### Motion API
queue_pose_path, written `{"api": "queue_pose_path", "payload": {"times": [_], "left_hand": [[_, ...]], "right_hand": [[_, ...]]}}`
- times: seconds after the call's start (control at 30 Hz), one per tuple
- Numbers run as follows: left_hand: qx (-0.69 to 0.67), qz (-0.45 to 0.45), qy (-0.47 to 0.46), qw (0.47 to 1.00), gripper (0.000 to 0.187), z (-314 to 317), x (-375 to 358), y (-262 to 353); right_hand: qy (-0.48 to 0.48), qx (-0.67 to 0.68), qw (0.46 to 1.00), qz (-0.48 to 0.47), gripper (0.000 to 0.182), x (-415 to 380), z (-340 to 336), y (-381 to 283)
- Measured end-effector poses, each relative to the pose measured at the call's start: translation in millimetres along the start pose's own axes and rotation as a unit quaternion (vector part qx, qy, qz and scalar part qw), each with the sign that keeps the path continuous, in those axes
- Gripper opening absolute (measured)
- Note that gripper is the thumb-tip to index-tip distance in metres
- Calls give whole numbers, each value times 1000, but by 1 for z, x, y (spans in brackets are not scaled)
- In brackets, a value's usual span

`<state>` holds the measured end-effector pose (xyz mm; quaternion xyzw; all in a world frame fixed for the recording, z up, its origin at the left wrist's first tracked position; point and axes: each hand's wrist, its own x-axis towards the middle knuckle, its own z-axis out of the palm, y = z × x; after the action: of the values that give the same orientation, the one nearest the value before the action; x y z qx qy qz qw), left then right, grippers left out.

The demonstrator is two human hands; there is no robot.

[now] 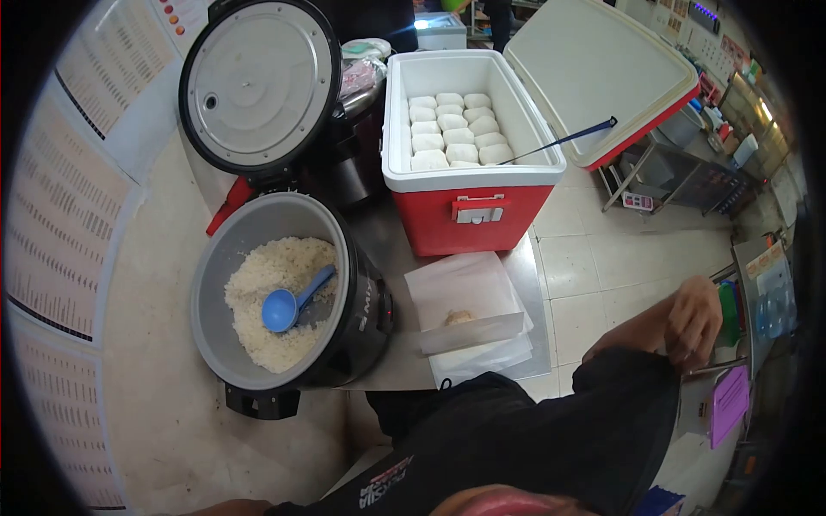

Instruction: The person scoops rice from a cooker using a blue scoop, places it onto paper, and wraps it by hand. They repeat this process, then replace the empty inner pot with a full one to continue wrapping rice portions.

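Observation:
My right hand (pixel 693 323) is off to the right, away from the counter, its fingers curled beside my black sleeve (pixel 624 391); their inner side is hidden. Of my left arm only a bit of forearm (pixel 232 507) shows at the bottom left, the hand out of frame. An open rice cooker (pixel 203 284) holds white rice (pixel 258 258), with a blue scoop (pixel 280 310) lying on it. Wrapping paper (pixel 443 284) lies stacked before the cooler, a small brownish patch on the top sheet. Inside the red cooler (pixel 430 215) are rows of white wrapped packets (pixel 450 122).
The rice cooker's raised lid (pixel 258 86) stands behind its pot. A dark-handled utensil (pixel 585 133) leans over the cooler's rim, near its open lid (pixel 602 69). Printed sheets (pixel 52 215) cover the left wall. Tiled floor (pixel 572 262) and a metal shelf (pixel 680 168) lie right.

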<state>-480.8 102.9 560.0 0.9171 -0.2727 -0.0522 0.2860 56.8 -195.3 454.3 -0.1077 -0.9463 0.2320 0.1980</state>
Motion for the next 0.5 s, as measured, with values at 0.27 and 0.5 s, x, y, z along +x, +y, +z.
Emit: {"api": "queue_pose_path", "payload": {"times": [0.27,0.5], "left_hand": [[-60,265,164,948,38,68,-31,-104],[-527,209,179,804,33,228,103,-229]], "right_hand": [[20,167,975,-148,12,40,-1,93],[223,371,863,260,20,70,111,186]]}}
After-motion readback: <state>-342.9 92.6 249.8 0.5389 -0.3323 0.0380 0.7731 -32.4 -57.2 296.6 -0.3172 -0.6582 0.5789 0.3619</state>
